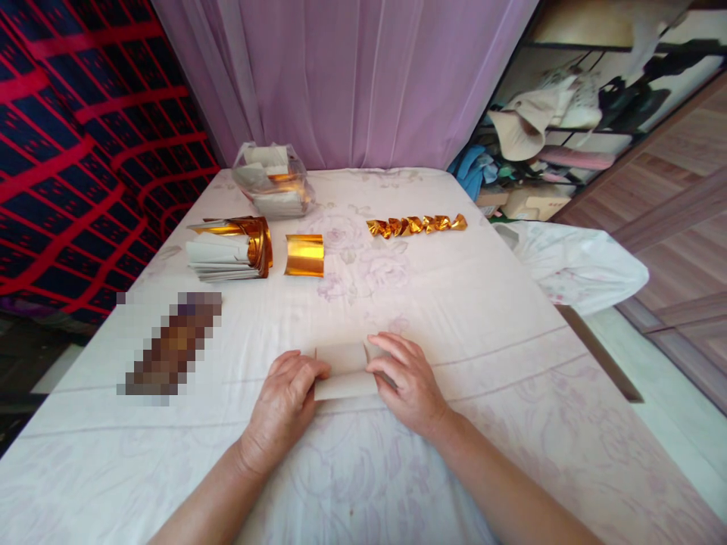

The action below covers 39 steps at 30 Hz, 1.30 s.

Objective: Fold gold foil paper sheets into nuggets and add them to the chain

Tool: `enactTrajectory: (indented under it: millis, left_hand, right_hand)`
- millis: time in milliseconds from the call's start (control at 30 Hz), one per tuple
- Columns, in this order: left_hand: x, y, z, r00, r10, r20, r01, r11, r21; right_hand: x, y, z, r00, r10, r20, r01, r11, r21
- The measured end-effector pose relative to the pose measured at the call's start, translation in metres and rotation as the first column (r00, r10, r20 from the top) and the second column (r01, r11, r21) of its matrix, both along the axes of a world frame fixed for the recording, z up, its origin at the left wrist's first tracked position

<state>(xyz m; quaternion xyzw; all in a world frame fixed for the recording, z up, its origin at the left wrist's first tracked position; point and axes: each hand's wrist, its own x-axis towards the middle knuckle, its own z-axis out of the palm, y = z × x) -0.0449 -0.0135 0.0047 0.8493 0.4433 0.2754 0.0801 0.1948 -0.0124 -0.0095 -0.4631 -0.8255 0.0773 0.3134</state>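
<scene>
A small pale paper sheet (345, 369) lies flat on the white floral cloth (488, 318) in front of me. My left hand (287, 401) presses its left edge with bent fingers. My right hand (406, 382) covers its right edge, fingers laid over the paper. Both hands hold the sheet down between them.
Farther back lie a stack of gold-backed papers (230, 248), a single curled gold foil sheet (304, 255), a row of folded gold pieces (416, 224) and a clear plastic bag of papers (273, 180). A blurred patch (170, 347) sits at left. A shelf with clothes (545, 113) stands at right.
</scene>
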Motion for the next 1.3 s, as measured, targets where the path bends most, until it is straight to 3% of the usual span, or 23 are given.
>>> enactTrajectory:
  millis: [200, 433, 533, 733, 800, 867, 933, 1000, 1200, 1300]
  left_hand:
    - [0.002, -0.009, 0.002, 0.966, 0.057, 0.253, -0.022, 0.990, -0.139]
    - [0.017, -0.009, -0.001, 0.847, 0.264, 0.461, -0.058, 0.908, -0.415]
    - [0.019, -0.003, -0.007, 0.886, 0.301, 0.352, -0.144, 0.902, -0.407]
    - [0.015, -0.001, -0.005, 0.951, 0.275, 0.143, -0.268, 0.961, -0.069]
    - [0.014, -0.003, -0.002, 0.969, 0.218, 0.113, -0.223, 0.974, 0.032]
    - [0.014, -0.004, 0.000, 0.996, 0.069, 0.063, -0.074, 0.994, 0.076]
    - [0.015, -0.005, -0.001, 0.997, -0.072, -0.008, 0.072, 0.996, 0.054]
    - [0.016, -0.005, -0.002, 0.989, -0.128, -0.070, 0.128, 0.992, 0.001]
    - [0.016, -0.006, -0.005, 0.982, -0.125, -0.139, 0.112, 0.989, -0.096]
    - [0.016, -0.006, -0.005, 0.984, -0.124, -0.127, 0.110, 0.988, -0.105]
  right_hand:
    - [-0.004, -0.007, 0.011, 0.982, 0.088, -0.166, -0.087, 0.996, 0.015]
    - [-0.014, -0.008, 0.018, 0.959, -0.123, -0.257, 0.102, 0.990, -0.093]
    - [-0.015, -0.001, 0.013, 0.972, -0.184, -0.147, 0.177, 0.983, -0.056]
    - [-0.011, 0.009, 0.001, 0.978, -0.209, 0.014, 0.209, 0.977, -0.035]
    - [-0.010, 0.012, 0.001, 0.977, -0.210, 0.031, 0.211, 0.976, -0.048]
    - [-0.010, 0.014, 0.002, 0.977, -0.207, 0.044, 0.209, 0.976, -0.060]
    - [-0.010, 0.016, 0.003, 0.977, -0.205, 0.061, 0.209, 0.976, -0.068]
    - [-0.011, 0.017, 0.002, 0.976, -0.206, 0.068, 0.211, 0.975, -0.075]
    - [-0.008, 0.017, -0.002, 0.968, -0.248, -0.034, 0.246, 0.968, -0.054]
    - [0.000, 0.013, 0.004, 0.985, -0.150, -0.086, 0.148, 0.989, -0.031]
